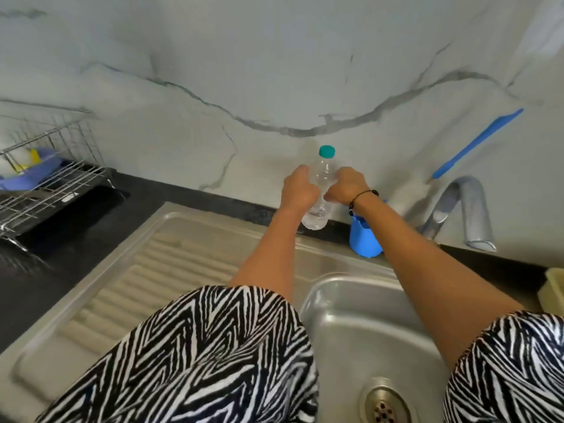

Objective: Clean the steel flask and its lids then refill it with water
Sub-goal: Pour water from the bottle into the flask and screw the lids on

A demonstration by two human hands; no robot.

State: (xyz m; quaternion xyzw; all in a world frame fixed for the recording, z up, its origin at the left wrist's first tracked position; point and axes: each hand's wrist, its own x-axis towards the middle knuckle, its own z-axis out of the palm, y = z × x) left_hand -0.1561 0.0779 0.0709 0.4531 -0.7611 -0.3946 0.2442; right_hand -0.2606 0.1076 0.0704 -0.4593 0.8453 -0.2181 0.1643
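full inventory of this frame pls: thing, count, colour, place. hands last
plastic bottle: 1, clear, upright at the back edge of the sink, against the wall
bottle cap: 1, teal, on the bottle
blue container: 1, blue, right of the bottle, partly behind the right forearm
tap: 1, chrome, back right of the basin
sink: 1, steel, basin right, ribbed drainboard left
drain: 1, metal, basin floor
dish rack: 1, wire, on the dark counter, far left, with blue and yellow items
blue strip: 1, blue, on the marble wall, upper right
pale tub: 1, yellowish, right edge
left hand: grips the bottle's left side
right hand: grips the bottle's right side, dark bracelet on the wrist
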